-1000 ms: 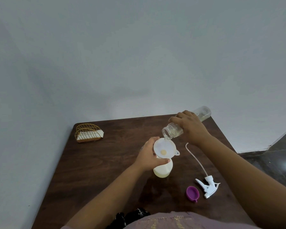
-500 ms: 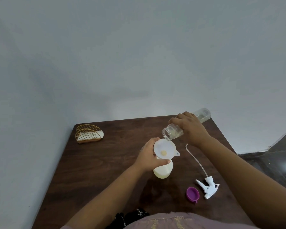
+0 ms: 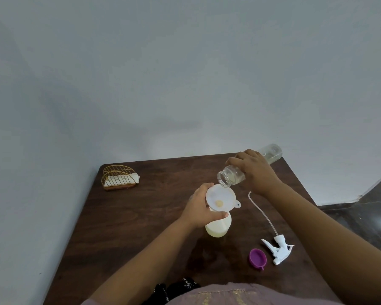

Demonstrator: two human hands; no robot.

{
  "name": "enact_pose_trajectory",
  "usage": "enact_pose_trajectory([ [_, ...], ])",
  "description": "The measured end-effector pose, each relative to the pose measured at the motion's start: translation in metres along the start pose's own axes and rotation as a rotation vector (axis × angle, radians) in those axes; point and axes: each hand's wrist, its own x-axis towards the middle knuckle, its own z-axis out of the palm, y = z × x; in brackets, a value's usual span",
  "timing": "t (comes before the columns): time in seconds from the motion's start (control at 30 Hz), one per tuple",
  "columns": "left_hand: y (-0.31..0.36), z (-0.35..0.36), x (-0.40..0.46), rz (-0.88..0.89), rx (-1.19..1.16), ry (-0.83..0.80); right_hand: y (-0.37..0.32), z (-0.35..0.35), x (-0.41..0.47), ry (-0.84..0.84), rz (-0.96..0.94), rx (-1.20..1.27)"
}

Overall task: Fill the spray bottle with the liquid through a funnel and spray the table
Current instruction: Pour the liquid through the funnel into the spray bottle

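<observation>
My left hand grips the round white plastic funnel atop the milky bottle mid-table; my right hand grasps a tilted clear ribbed jar just above the funnel.

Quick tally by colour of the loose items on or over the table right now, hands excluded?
White: 3 - funnel, spray bottle, spray trigger head
Clear: 1 - tilted pouring bottle
Purple: 1 - cap
Gold: 1 - wire napkin holder
Total: 6
</observation>
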Motion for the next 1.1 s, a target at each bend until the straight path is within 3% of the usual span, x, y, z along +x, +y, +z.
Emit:
enact_pose_trajectory([
  [1.1, -0.0012, 0.0016, 0.0002, -0.005, -0.006, 0.011, -0.0012, -0.0011, 0.0007, -0.005, 0.013, 0.02],
])
